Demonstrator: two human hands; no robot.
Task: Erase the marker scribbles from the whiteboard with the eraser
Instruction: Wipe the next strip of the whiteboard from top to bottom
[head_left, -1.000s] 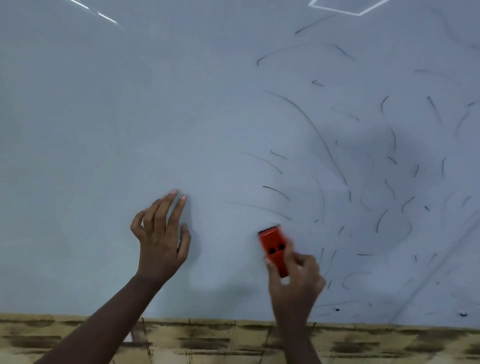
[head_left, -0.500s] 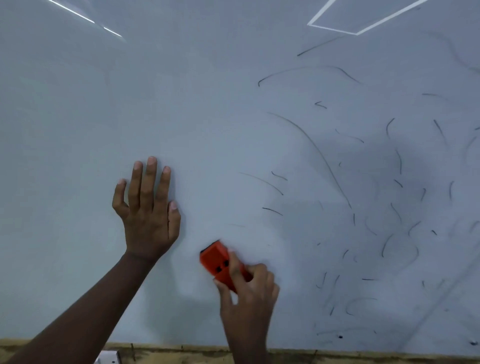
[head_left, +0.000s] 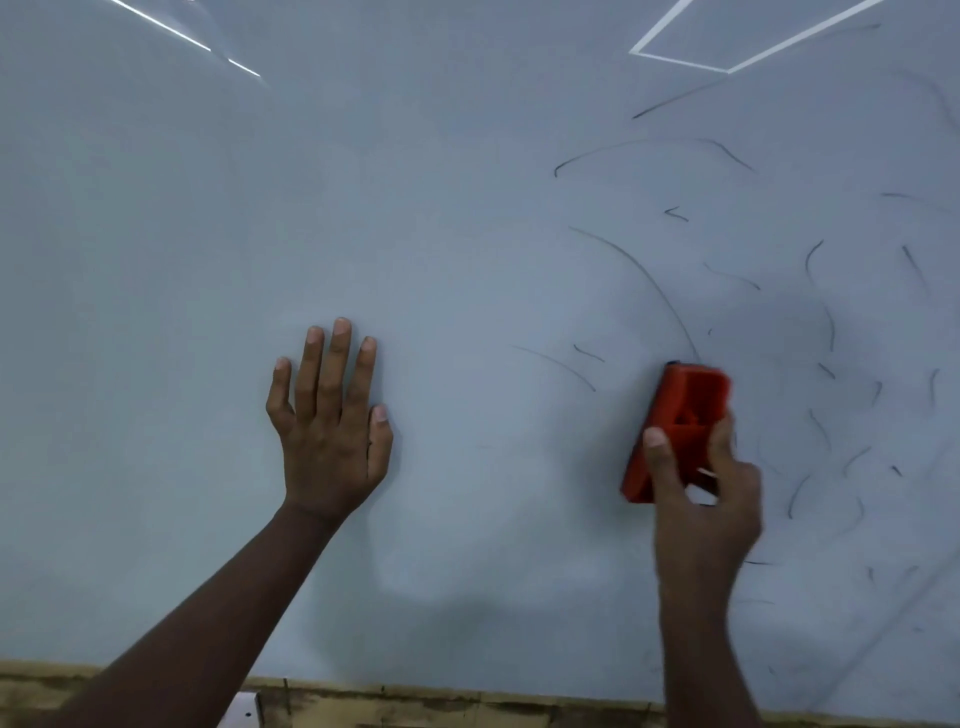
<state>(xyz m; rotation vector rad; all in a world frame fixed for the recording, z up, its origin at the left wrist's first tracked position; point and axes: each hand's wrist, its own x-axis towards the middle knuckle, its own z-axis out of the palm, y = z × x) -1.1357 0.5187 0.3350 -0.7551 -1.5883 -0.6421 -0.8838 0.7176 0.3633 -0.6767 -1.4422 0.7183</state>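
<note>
The eraser (head_left: 675, 431) is sweeping right since a moment ago. Left hand (head_left: 332, 431) is lying flat, fingers spread, on the whiteboard (head_left: 182, 312); right hand (head_left: 701, 499) is gripping the blurred orange block among black scribbles (head_left: 821, 426).

A yellow-brown band with dark streaks (head_left: 467, 709) is seen along the lower edge of the view, below both the left grip (head_left: 330, 441) and the right grip (head_left: 701, 499). Thin dark seams are seen crossing it. A small white piece (head_left: 244, 713) bearing a dark dot is located on that band, below the left grip and cut off by the frame edge; its kind cannot be told. A bright reflected line (head_left: 182, 35) is shown well above the left grip. A bright straight-sided reflected outline (head_left: 680, 62) is shown well above the right grip.
</note>
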